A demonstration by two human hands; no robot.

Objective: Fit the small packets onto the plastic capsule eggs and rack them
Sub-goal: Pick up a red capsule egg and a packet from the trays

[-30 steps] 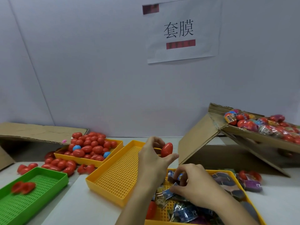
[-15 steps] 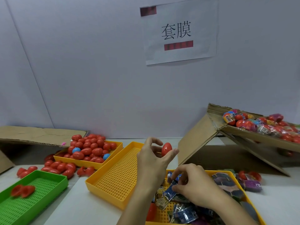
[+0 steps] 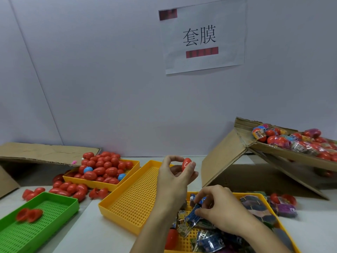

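My left hand [image 3: 175, 178] holds a red capsule egg [image 3: 186, 163] between thumb and fingers, above the far end of an empty yellow perforated tray [image 3: 135, 198]. My right hand [image 3: 220, 209] pinches a blue packet [image 3: 193, 213] over a yellow tray of packets [image 3: 273, 212] at the bottom right. Another red egg [image 3: 171, 238] lies in that tray beside my left forearm. A yellow tray heaped with red and blue eggs [image 3: 102, 168] stands at the back left. A tilted cardboard box [image 3: 291, 154] at the right holds wrapped eggs [image 3: 284, 139].
A green perforated tray [image 3: 36, 227] with red egg halves [image 3: 29, 214] sits at the front left. Loose red eggs [image 3: 71, 189] lie between the trays. A flat cardboard flap [image 3: 42, 152] lies at the back left. Wrapped eggs [image 3: 284, 205] rest right of the packet tray. A paper sign [image 3: 202, 35] hangs on the wall.
My left hand has raised the red egg slightly. My right hand has drawn a blue packet up out of the pile in the tray.
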